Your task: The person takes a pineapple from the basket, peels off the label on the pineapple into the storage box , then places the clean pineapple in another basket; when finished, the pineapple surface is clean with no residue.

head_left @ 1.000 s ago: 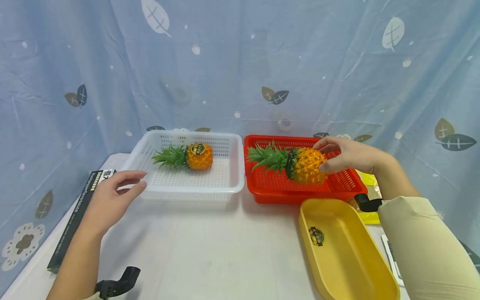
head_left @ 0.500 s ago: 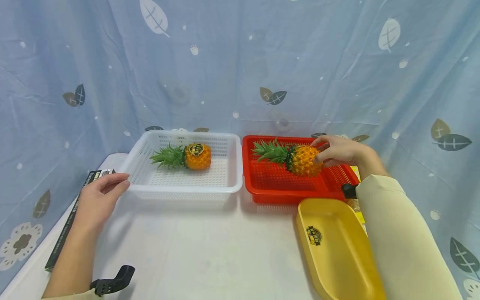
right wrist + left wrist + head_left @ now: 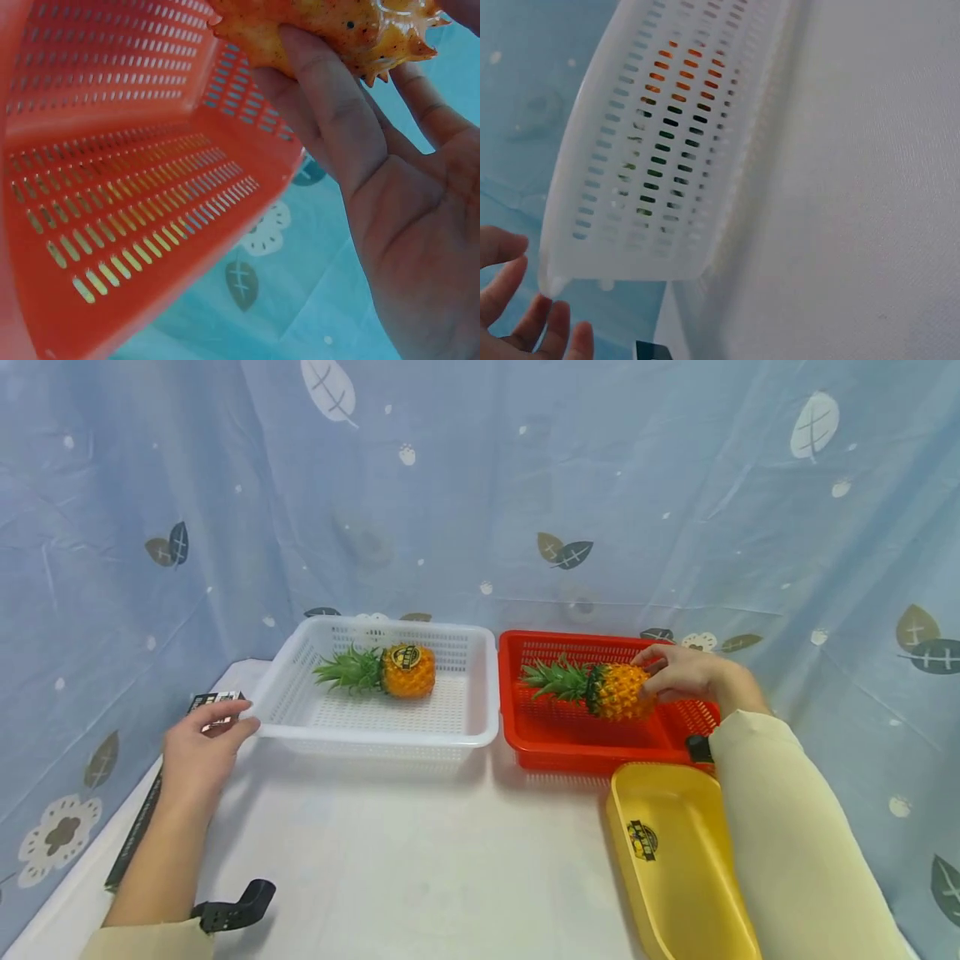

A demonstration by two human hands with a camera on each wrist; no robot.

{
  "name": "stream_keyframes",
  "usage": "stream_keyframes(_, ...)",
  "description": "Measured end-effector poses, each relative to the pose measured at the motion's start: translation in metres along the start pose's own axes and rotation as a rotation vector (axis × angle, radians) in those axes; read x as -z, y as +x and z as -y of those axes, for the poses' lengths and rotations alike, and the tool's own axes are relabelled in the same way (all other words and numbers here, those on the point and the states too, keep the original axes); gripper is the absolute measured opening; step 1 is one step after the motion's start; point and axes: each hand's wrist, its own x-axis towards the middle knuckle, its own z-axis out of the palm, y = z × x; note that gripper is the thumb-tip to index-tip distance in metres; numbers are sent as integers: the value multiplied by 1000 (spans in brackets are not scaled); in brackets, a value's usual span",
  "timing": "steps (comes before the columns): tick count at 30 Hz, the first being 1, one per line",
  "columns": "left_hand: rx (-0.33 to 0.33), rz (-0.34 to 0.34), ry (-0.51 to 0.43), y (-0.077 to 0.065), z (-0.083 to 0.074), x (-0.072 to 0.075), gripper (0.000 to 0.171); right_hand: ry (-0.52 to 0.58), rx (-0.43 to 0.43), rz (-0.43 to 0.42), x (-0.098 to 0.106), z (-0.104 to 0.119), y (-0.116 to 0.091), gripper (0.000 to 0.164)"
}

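Note:
My right hand [image 3: 678, 675] grips a toy-like pineapple [image 3: 624, 693] by its orange body, over the inside of the red basket [image 3: 570, 752]. Its green crown points left. In the right wrist view, curled fingers [image 3: 330, 105] lie against the spiky pineapple body [image 3: 337, 34], part of which is cut off by the frame's top. A second pineapple [image 3: 408, 672] with a dark label lies in the white basket [image 3: 375, 737]. My left hand [image 3: 206, 747] is at that basket's front left corner, fingers loosely bent; the left wrist view shows fingertips [image 3: 536, 304] close beside the white basket's corner [image 3: 555, 285].
A yellow tub [image 3: 675, 860] with a dark label stands in front of the red basket, partly behind my right sleeve. A long black box [image 3: 142, 827] lies at the left edge, partly under my left arm. A blue patterned curtain [image 3: 450, 485] hangs behind the white table [image 3: 420, 860].
My right hand has brought the pineapple slightly lower into the red basket. My left hand has moved left to the white basket's corner. The camera view has shifted a little.

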Motion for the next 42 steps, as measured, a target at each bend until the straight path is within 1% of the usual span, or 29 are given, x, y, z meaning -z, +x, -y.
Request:
stream_keyframes(2,-16,23,15,1,1,-1,51,9,5,-5,0,-3,2,67)
stream_keyframes(6,0,45,5,3,6,-2,62,-3,-1,0,-1,-6,6,67)
stream_keyframes(8,25,50,-29,4,7,-4,67,-18,-8,3,-1,-8,8,66)
stream_keyframes(10,54,46,-82,5,7,-6,71,-31,-16,2,-2,-10,10,65)
stream_keyframes(12,87,50,-153,7,7,-8,74,-21,-29,3,-3,-11,13,65)
stream_keyframes(14,118,60,-251,8,7,-9,75,-12,-40,7,-5,-13,16,65)
stream_keyframes(17,165,98,-448,10,8,-10,75,-3,-57,20,-8,-14,21,66)
stream_keyframes(20,190,146,-609,11,12,-9,76,-15,-68,7,-11,-13,26,66)
stream_keyframes(21,196,158,-648,11,13,-8,77,-17,-71,3,-11,-13,27,66)
stream_keyframes(24,198,182,-710,11,17,-7,80,-9,-80,-14,-11,-11,32,66)
stream_keyframes(27,198,197,-739,12,19,-7,82,11,-91,-18,-11,-11,37,65)
stream_keyframes(32,206,213,-728,15,19,-6,86,63,-115,-8,-11,-13,41,69)
stream_keyframes(36,212,221,-718,17,19,-6,86,88,-86,0,-8,-13,44,70)
stream_keyframes(39,205,235,-721,17,20,-7,86,80,-63,-12,-4,-13,45,68)
stream_keyframes(42,200,247,-723,16,21,-8,87,57,-67,-15,-1,-15,45,68)
